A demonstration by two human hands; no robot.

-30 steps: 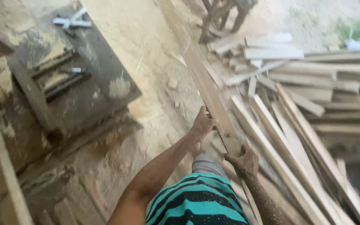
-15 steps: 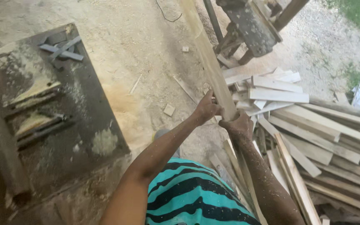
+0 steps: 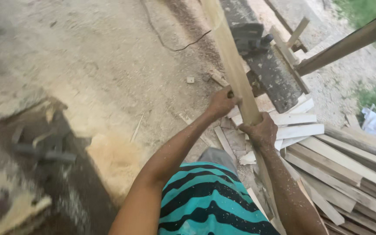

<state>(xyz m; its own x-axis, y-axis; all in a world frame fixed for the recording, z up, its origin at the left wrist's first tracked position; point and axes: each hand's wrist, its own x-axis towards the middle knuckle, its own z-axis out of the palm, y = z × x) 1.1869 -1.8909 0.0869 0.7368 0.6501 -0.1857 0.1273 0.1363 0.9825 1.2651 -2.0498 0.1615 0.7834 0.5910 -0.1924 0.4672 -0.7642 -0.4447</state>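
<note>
**2 hands gripping 1 long wooden board**

The left hand [image 3: 223,102] is wrapping its fingers tight around the long wooden board [image 3: 231,61], holding it from the left side. The right hand [image 3: 262,132] is closing around the same board just below, on the near side. Both hands are squeezing the wood, and they are sitting close together, nearly touching.

The board is pale and thin. It is running from down by the person's legs up and away past the top edge of the view, leaning a little to the left.

Under the arms, a striped shirt [image 3: 205,200] in teal and black is showing. To the right, a pile of flat wood strips [image 3: 336,161] is lying on the ground. Behind the board, a dark grey machine [image 3: 270,69] is standing. A heap of sawdust [image 3: 116,159] is sitting on the dusty ground [image 3: 88,52] to the left, beside a dark metal table [image 3: 31,174] that is looking blurry.
</note>
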